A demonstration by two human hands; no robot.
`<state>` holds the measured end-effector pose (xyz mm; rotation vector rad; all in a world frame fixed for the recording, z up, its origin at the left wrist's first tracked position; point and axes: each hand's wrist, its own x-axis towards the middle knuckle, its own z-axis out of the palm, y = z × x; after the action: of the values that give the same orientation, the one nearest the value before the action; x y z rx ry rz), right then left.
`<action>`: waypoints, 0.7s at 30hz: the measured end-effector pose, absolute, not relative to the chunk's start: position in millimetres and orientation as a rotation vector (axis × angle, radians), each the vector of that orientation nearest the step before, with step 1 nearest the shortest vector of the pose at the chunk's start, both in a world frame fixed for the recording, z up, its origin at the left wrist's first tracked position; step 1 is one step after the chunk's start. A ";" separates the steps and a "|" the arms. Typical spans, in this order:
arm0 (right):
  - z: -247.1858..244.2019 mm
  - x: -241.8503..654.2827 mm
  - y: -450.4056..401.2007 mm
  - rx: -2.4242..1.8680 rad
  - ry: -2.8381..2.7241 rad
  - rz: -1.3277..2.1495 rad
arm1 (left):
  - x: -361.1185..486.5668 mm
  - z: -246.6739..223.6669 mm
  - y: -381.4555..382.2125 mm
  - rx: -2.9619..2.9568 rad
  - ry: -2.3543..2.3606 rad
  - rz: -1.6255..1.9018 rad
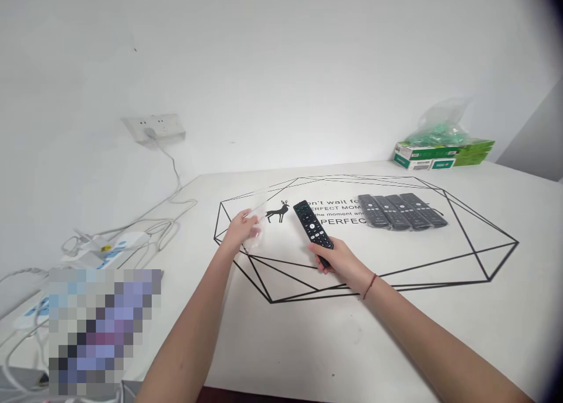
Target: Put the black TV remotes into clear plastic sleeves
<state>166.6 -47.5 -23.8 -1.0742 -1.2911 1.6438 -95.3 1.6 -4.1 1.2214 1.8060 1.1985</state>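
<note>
A black remote control (311, 224) with white and dark buttons is gripped at its lower end by my right hand (329, 255), its button side up and its top pointing away and to the left. My left hand (241, 230) is closed on a clear plastic bag (255, 237), which is thin and hard to make out against the white table. On the right, several remote controls in clear wrapping (398, 210) lie side by side across the printed lettering.
Green and white boxes (426, 152) with a clear bag of green items (442, 127) stand at the back right. At left are white cables (165, 227), a power strip (125, 247), and a blurred-out object (105, 332). A wall socket (156, 127) sits above.
</note>
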 end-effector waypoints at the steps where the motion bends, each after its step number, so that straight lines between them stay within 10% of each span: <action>1: -23.5 167.8 -46.6 -1.084 -1.274 1.644 | -96.8 -10.8 2.4 1.383 1.960 1.067; 21: -25.9 168.2 -44.7 -1.156 -1.276 1.643 | -52.8 -36.7 -15.2 2.261 2.211 0.147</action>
<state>168.2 -44.7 -25.9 -1.1560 -1.2758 1.6430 -52.8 -15.2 -36.7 2.2613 2.2105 0.1467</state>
